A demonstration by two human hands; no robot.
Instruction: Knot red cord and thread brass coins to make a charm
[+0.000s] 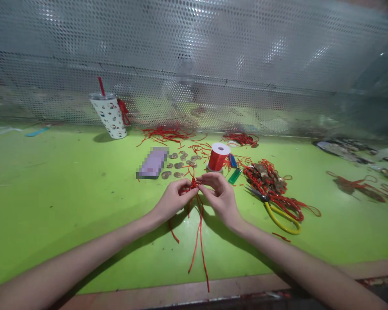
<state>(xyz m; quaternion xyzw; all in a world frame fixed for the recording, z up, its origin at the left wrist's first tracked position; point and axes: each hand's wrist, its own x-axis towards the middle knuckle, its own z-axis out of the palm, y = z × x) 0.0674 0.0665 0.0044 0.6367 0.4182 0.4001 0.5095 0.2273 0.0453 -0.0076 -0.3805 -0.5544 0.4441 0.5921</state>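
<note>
A knotted red cord (194, 184) is held up between my two hands over the green tabletop. A small loop stands at its top, and several loose ends hang down toward the table's front edge. My left hand (177, 194) is closed, pinching the knot from the left between thumb and fingers. From the right, my right hand (219, 193) has thumb and forefinger closed at the same knot. Whether a coin sits inside the knot is hidden by the fingers. Just beyond my hands lie several round brass-coloured coins (179, 165) and a spool of red cord (217, 158).
Yellow-handled scissors (280, 215) lie right of my hands, beside a pile of corded coins (267, 178). Green (235, 176) and blue (233, 161) lighters lie near the spool. A blurred phone-like slab (153, 162), a patterned cup (111, 116) and cut red cords (164, 134) are farther back before a perforated metal panel (142, 56).
</note>
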